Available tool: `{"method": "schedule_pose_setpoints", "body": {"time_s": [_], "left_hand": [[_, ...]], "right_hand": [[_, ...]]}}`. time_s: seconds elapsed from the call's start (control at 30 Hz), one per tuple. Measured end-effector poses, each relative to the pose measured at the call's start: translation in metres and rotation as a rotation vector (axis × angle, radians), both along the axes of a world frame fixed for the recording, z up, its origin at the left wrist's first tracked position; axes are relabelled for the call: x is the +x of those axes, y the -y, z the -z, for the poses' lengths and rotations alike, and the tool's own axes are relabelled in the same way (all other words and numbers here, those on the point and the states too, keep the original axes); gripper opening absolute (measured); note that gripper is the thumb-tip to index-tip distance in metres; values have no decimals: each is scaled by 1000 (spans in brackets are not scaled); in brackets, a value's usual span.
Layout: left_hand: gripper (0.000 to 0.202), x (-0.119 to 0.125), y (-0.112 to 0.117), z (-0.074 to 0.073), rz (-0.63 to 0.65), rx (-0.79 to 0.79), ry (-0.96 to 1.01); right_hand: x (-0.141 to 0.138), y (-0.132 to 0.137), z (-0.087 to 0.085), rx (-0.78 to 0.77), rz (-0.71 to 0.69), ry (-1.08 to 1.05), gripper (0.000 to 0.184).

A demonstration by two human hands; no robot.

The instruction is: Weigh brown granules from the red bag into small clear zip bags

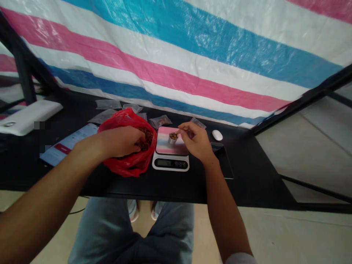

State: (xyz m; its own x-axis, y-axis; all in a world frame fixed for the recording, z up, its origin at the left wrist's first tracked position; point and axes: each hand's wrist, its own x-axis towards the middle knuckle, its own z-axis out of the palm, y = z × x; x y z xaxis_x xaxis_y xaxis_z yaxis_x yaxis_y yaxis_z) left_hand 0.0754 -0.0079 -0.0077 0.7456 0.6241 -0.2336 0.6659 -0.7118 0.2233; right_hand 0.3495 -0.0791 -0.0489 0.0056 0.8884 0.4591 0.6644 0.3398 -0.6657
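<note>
Black surface (170, 187) beneath a fabric-roofed frame, its near edge above the person's jeans (137, 238). Nearest stands a white scale (171, 164), its display lit, the reading too small to confirm. On its platform, about the middle, a small silvery cup (173, 140) stands upright, heaped with brown pieces. Right hand (196, 139): grip at the cup's rim, thumb and forefinger nearly together; whether a piece is pinched cannot be told. Left hand (126, 139): fingers inside an open red bag (129, 168) of dark pieces, just beside the scale; its grip is hidden. Hazards, as judged: a knock from the right fingers could tip the cup or spill its heap, and the bag, if it slumped against the platform, could falsify the weight. Behind lie clear packets (162, 121); beyond, a striped sheet (165, 66).
</note>
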Motion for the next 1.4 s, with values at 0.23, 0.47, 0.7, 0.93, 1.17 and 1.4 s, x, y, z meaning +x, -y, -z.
{"method": "schedule_pose_setpoints", "body": {"time_s": [0.23,0.47,0.7,0.93,1.17,1.4], "left_hand": [[27,4,-1,13,12,36,-19],[23,2,-5,17,58,19,26],[25,-8,-18,19,48,22,93],[22,-8,-23,21,86,-66,98],[28,-3,-10,6,12,-16,64],[28,0,-9,-4,18,-9,112]], "right_hand": [[2,-2,3,-4,-14,-24,19],[2,-1,1,2,10,-46,18],[2,-1,1,18,25,-44,17],[1,-1,0,15,7,-32,17],[1,0,-1,5,10,-22,16],[1,0,-1,-11,25,-12,17]]}}
